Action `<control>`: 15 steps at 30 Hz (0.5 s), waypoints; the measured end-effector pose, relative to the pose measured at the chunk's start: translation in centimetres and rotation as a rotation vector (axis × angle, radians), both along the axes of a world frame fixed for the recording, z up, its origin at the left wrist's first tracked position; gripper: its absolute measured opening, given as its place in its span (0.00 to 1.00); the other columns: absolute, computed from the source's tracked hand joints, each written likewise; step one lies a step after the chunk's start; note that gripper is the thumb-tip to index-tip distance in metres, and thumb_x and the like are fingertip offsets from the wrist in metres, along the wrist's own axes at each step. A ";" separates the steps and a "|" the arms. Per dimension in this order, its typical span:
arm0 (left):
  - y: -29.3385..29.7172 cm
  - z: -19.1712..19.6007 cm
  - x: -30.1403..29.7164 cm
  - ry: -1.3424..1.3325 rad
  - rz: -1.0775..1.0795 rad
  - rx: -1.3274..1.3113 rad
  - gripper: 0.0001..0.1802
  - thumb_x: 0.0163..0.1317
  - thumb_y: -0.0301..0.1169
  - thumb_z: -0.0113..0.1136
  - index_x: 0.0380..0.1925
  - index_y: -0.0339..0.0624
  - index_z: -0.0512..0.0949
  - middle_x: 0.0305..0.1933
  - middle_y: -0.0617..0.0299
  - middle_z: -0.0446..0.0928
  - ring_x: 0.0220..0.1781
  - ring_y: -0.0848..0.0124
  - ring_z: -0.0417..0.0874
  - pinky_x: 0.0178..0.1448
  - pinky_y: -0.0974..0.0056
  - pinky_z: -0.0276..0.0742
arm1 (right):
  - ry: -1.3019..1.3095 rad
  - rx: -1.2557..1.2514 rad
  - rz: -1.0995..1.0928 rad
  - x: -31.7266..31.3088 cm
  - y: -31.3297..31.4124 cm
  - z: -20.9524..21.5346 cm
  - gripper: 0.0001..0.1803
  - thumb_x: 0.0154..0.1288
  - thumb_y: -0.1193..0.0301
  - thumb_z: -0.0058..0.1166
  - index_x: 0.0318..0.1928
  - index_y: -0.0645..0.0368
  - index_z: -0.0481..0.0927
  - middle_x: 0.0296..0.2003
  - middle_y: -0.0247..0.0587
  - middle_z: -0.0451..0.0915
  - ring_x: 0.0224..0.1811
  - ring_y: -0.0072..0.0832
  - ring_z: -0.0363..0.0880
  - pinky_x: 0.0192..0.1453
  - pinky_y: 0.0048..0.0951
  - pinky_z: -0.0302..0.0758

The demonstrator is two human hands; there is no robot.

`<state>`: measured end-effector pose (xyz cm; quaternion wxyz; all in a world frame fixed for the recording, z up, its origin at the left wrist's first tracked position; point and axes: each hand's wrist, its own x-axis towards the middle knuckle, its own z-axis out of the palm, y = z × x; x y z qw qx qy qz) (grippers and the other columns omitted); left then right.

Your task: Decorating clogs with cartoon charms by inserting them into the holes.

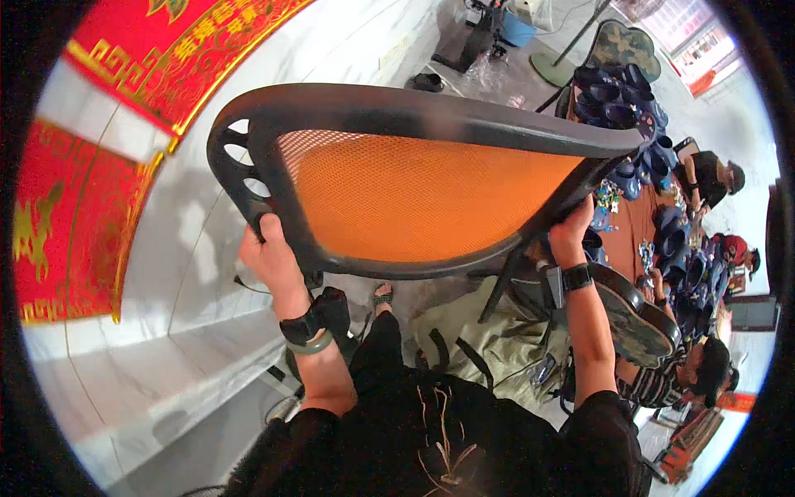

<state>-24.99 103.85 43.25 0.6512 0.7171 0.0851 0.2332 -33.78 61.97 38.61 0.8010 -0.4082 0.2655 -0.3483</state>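
Note:
A chair with an orange mesh back [414, 199] in a thick black frame fills the middle of the view, held up in front of me. My left hand [275, 258] grips the lower left corner of the frame, below its oval cut-outs, with the thumb upright. On the other side, my right hand [571, 234] is closed round the black frame near its right end; part of those fingers is hidden behind it. Both wrists wear dark bands. The rest of the chair is mostly out of sight behind the back.
Red and gold hangings [87, 215] cover the white tiled wall at left. At right, a brown table [617, 244] bears many dark blue clogs [617, 95], with several people around it. A cushioned stool [633, 319] stands near my right forearm. A pale green sack [464, 331] lies on the floor.

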 end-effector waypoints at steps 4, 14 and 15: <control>-2.3 -0.4 5.0 -0.041 -0.083 0.026 0.16 0.63 0.39 0.57 0.30 0.34 0.77 0.26 0.71 0.71 0.29 0.79 0.66 0.32 0.70 0.64 | 0.047 0.034 -0.101 1.0 -1.2 -1.3 0.13 0.69 0.58 0.42 0.36 0.50 0.76 0.30 0.31 0.77 0.32 0.26 0.76 0.35 0.30 0.73; -9.5 -2.3 13.4 0.007 -0.224 0.073 0.29 0.70 0.51 0.42 0.23 0.34 0.68 0.25 0.68 0.66 0.29 0.76 0.65 0.32 0.66 0.63 | -0.065 0.198 -0.423 -0.3 -2.8 -5.2 0.14 0.70 0.58 0.40 0.39 0.50 0.76 0.33 0.30 0.78 0.34 0.27 0.77 0.39 0.30 0.74; -10.9 -2.1 14.2 0.037 -0.205 0.110 0.30 0.71 0.52 0.39 0.23 0.35 0.66 0.25 0.67 0.66 0.30 0.75 0.65 0.33 0.65 0.64 | -0.078 0.209 -0.450 -0.6 -3.4 -6.1 0.14 0.70 0.58 0.40 0.39 0.50 0.76 0.33 0.30 0.78 0.34 0.27 0.77 0.39 0.30 0.74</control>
